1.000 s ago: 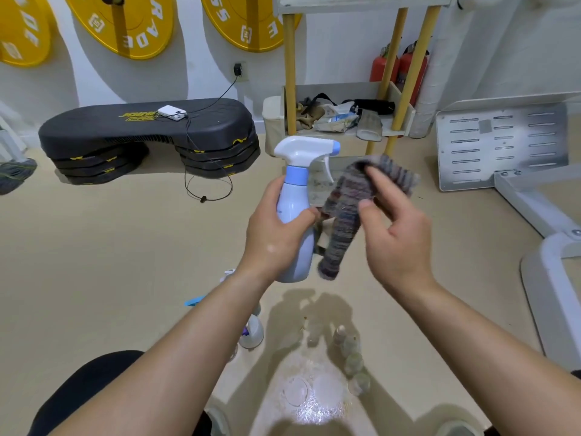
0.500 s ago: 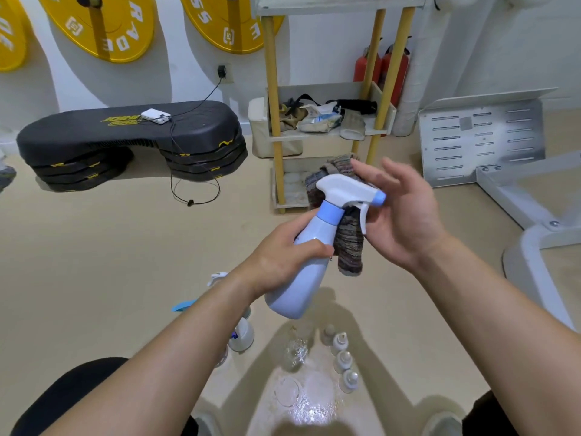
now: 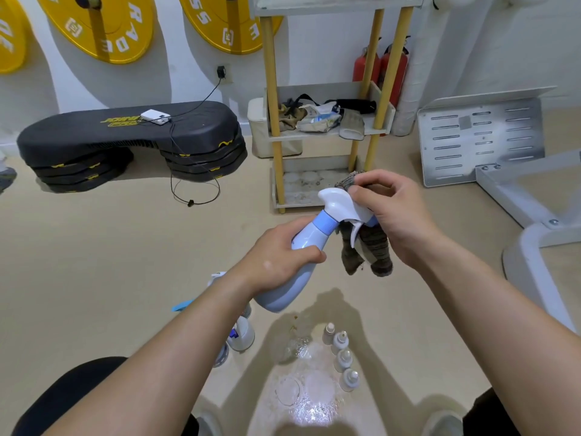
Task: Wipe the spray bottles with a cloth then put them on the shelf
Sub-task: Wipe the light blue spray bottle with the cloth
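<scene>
A second before, we had the pale blue plastic spray bottle with its white trigger head [image 3: 309, 236] upright and the grey-brown striped knitted cloth [image 3: 375, 247] held apart from it. By this moment the bottle was tipped, base toward us and nozzle to the right, and the cloth had come onto the head. Our left hand [image 3: 276, 259] was wrapped around the bottle's waist, fingers curled firmly. Our right hand [image 3: 393, 215] pinched the cloth against the top and back of the trigger head, the loose end hanging below the nozzle. We judged that the wiping had reached the head of this bottle, so shelving it was not yet due. The bottle was in the air, above the beige floor [image 3: 125, 247] and in front of the bottom tier of the white shelf unit with yellow posts [image 3: 301, 201]. That tier looked bare though stained, while the tier above was crowded with rags and packets. A small clear spray bottle [image 3: 243, 333] stood on the floor beside our left forearm, and a row of four small dropper bottles [image 3: 341, 354] stood near our knees — both well below the hands. The way forward to the shelf looked open, with the black step platform [image 3: 125, 133] far left and the grey metal frame [image 3: 534, 247] far right.
</scene>
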`<state>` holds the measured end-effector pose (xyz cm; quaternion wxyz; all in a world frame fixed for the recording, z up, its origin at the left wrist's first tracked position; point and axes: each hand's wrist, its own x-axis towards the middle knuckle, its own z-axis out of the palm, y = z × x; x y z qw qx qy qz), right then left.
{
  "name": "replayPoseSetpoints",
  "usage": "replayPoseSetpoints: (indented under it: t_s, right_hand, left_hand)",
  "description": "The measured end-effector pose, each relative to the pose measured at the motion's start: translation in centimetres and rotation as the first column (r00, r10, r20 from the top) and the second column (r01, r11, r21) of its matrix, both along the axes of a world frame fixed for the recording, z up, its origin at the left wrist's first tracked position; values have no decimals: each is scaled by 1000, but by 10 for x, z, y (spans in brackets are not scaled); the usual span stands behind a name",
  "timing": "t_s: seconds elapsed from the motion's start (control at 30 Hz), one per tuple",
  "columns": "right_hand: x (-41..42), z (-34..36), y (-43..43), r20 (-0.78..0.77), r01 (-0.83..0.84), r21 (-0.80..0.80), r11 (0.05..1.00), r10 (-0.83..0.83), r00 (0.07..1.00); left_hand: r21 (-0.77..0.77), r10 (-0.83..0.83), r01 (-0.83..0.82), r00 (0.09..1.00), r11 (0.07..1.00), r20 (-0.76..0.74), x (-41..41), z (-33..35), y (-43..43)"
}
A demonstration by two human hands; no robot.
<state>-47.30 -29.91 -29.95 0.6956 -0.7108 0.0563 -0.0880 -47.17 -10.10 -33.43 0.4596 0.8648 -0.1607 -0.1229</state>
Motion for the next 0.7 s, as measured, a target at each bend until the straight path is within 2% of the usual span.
replayPoseSetpoints:
  t_s: [0.13, 0.23, 0.33, 0.43, 0.5, 0.6, 0.7]
  right_hand:
    - [1, -2, 1, -83, -179, 62, 982, 184, 979]
    - [-1, -8, 1, -56, -257, -4, 966, 257, 965]
    - [-1, -9, 6, -13, -156, -89, 984, 155, 988]
    - [0, -11, 7, 6, 4, -248, 969, -3, 1000]
    - [-1, -10, 4, 19, 17, -291, 957, -12, 1000]
    - [-1, -6, 0, 30, -159, -208, 965, 169, 985]
    - [-1, -3, -3, 19, -347, -137, 928, 353, 936]
  left_hand:
    - [73, -54, 52, 998, 996, 25, 0, -3, 2]
    - [121, -74, 69, 997, 990, 35, -3, -6, 0]
    - [125, -39, 32, 998, 992, 51, -4, -6, 0]
    - [159, -36, 23, 996, 987, 79, -1, -5, 3]
    - [177, -59, 42, 994, 983, 90, 0, -3, 6]
    - [181, -94, 80, 993, 980, 68, 1, 0, 9]
    - [149, -142, 143, 990, 978, -14, 0, 2, 8]
